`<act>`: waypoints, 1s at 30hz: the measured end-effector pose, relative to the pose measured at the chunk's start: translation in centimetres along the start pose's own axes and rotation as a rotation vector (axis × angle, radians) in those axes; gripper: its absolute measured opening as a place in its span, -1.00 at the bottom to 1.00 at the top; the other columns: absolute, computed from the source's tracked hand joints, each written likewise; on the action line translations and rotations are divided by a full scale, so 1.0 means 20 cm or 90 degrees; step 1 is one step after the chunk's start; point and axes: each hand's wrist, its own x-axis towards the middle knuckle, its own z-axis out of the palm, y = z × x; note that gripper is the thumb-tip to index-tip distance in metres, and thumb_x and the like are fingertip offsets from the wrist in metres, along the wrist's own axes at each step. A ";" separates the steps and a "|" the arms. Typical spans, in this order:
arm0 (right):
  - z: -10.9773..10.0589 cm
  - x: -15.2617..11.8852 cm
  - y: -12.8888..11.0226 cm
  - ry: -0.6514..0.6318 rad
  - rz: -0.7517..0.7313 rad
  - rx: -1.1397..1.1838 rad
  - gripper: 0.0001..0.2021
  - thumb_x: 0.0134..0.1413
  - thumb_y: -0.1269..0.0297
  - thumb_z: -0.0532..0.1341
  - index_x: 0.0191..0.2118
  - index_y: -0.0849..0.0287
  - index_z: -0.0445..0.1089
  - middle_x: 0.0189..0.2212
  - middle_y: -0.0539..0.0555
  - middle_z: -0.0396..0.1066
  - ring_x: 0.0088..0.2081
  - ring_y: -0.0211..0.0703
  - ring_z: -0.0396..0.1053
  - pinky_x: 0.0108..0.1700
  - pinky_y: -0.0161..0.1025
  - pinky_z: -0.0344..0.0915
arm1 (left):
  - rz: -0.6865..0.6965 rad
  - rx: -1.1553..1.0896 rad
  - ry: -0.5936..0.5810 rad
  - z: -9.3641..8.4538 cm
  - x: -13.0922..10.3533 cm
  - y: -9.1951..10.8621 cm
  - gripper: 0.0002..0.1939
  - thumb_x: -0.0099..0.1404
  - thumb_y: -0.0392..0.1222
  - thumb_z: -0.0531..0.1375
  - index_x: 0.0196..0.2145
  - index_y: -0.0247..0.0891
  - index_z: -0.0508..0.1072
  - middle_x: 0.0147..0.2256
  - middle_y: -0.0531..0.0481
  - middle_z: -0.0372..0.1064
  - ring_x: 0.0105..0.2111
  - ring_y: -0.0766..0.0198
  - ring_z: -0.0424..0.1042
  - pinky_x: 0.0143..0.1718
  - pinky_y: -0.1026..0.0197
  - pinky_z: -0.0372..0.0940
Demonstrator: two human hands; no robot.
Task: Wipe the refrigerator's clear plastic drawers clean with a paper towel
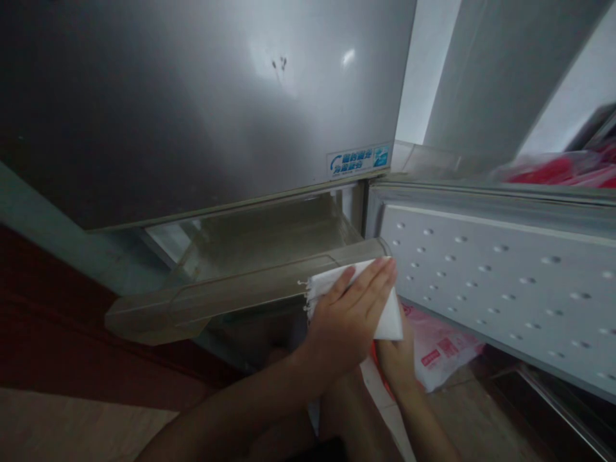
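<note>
A clear plastic drawer (216,295) is pulled out from under the steel fridge door (192,109). My left hand (351,314) lies flat on a white cloth (389,324), fingers together, pressing it against the right end of the drawer's front. My right hand (397,362) sits just below, mostly hidden behind the cloth's lower edge. What it holds cannot be made out. A white strip hangs down beside my right wrist.
The lower door stands open to the right, showing its white dimpled inner panel (505,289). A pink-and-white plastic bag (443,350) lies below that panel. Red packages (553,172) sit at the upper right. A dark red surface (48,333) and wooden floor (72,423) are at the left.
</note>
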 end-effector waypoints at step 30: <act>0.01 0.01 0.01 -0.004 0.032 -0.008 -0.41 0.21 0.13 0.18 0.34 -0.03 0.12 0.33 0.16 0.18 0.24 0.01 0.28 0.24 0.08 0.26 | -0.055 -0.012 -0.003 -0.02 -0.14 -0.01 -0.47 0.47 -0.28 -0.21 0.30 -0.33 0.20 0.35 0.07 0.07 0.40 0.32 -0.17 0.42 0.09 -0.39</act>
